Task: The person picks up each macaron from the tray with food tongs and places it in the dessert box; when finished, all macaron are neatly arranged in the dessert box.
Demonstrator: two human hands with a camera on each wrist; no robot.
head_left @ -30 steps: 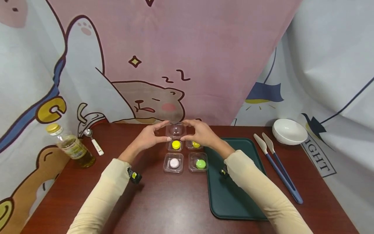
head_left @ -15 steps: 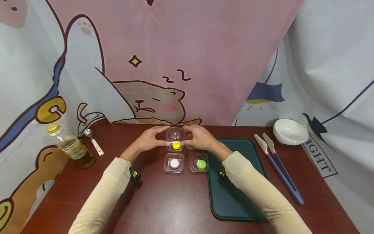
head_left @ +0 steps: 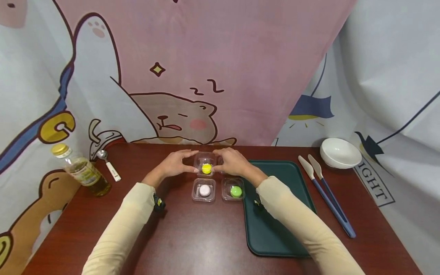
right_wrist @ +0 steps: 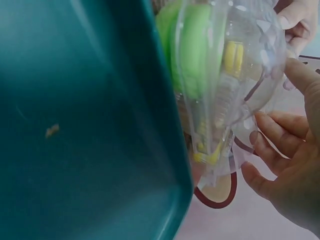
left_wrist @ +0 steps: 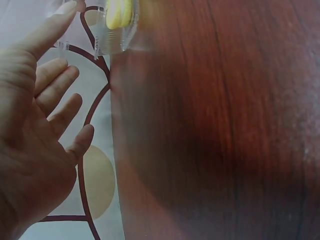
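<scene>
At the back of the table, a yellow macaron [head_left: 206, 168] sits in a clear plastic box, with a clear domed lid [head_left: 205, 157] over it. My left hand [head_left: 176, 164] pinches the lid's left side between thumb and fingers. From the right, my right hand [head_left: 233, 162] grips the opposite side and hides most of another box behind it. Closer to me are a pale macaron [head_left: 204, 190] and a green macaron [head_left: 235, 191], each in its own clear box. The left wrist view has the yellow macaron [left_wrist: 119, 12] at its top edge. Whether the lid is seated cannot be seen.
A dark green tray [head_left: 280, 233] lies right of the boxes, under my right forearm. Beyond it are blue-handled tongs [head_left: 331, 202] and a white bowl [head_left: 340, 152]. An oil bottle [head_left: 82, 172] and a small scoop [head_left: 110, 166] are at the left.
Both hands have brought the clear lid down and towards me, from behind the back-left box to over its yellow macaron. My right hand now covers the back-right box.
</scene>
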